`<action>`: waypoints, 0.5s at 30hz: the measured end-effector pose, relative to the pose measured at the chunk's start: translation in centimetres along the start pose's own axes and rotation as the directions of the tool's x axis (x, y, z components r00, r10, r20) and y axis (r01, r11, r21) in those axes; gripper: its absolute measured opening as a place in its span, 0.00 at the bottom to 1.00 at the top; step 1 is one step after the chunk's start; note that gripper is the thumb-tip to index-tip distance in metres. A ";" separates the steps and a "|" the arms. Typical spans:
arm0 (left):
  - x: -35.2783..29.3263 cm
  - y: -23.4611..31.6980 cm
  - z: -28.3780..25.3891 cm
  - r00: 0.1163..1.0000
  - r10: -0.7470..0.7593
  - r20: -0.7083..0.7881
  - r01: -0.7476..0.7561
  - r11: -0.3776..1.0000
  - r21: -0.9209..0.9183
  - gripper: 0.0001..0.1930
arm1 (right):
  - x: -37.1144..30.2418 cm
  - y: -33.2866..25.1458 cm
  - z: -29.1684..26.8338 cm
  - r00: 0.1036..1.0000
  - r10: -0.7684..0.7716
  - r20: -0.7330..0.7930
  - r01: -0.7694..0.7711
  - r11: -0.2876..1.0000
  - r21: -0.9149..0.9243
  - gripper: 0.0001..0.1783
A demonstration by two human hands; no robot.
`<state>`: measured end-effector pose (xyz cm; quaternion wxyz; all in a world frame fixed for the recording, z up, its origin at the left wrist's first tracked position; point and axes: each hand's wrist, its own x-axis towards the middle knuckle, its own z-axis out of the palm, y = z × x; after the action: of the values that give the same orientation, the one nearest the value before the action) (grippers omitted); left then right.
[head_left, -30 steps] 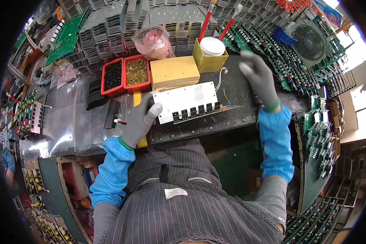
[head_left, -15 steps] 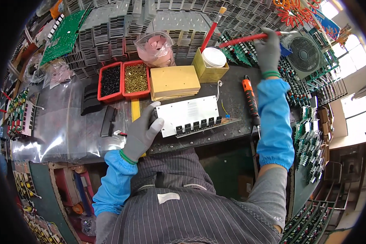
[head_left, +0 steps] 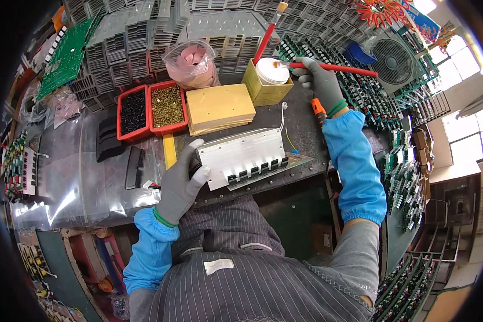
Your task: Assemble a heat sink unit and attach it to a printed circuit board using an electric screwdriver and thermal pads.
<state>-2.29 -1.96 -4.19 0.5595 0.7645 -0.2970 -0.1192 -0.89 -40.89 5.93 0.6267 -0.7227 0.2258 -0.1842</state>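
Observation:
My left hand [head_left: 180,185], in a grey glove, grips the left end of a silver heatsink plate [head_left: 242,153], with a row of black components along its near edge and a circuit board underneath. My gloved right hand [head_left: 323,81] is closed on the red handle of a brush [head_left: 346,68]. That brush lies nearly level, its bristle end over the white round tub [head_left: 273,71]. The tub sits in a yellowish box [head_left: 268,94], where a second red-handled brush [head_left: 266,38] stands upright.
Left of a stack of yellow boards [head_left: 220,105] are red bins of black parts [head_left: 134,111] and brass screws [head_left: 167,107]. An orange screwdriver [head_left: 319,110] lies beside my right forearm. Stacked metal heatsinks [head_left: 220,29] line the back; a fan [head_left: 393,60] stands at the right.
My right hand has come left and nearer, bringing the brush's bristle end over the tub; the brush's end formerly at left has swung to the right. The heatsink plate has tilted slightly.

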 end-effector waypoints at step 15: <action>0.3 0.4 -0.4 0.998 -0.065 0.017 0.065 0.998 0.002 0.35 | 0.9 0.6 1.4 0.985 -0.173 0.002 0.170 0.965 -0.202 0.12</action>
<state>-2.02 -1.90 -3.62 0.5523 0.7732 -0.2766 -0.1437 0.60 -40.35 5.15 0.5303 -0.7978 0.1846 -0.2196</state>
